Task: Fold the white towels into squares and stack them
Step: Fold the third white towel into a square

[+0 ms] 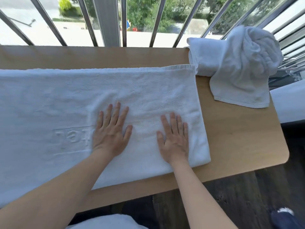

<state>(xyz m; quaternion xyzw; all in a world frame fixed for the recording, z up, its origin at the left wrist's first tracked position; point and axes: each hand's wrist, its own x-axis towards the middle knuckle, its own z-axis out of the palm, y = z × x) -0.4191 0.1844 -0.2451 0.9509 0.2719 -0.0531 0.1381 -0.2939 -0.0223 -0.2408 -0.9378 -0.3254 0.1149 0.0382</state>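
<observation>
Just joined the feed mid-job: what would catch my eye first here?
Both hands, left and right, press flat on a big white towel spread across the wooden table. At the table's far right corner sits a heap of towels, one draped over the others.

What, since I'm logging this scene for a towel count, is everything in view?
flat towel: one, white, spread across the table under both hands
towel heap: at least two, white, table's far right corner, one crumpled and draped over a folded one
table: one, light wood, in front of the window
window bars: several, grey metal, behind the table
floor: dark wood, below the table's near edge
left hand: one, bare, pressed flat on the flat towel, fingers straight
right hand: one, bare, pressed flat on the same towel near its right end
</observation>
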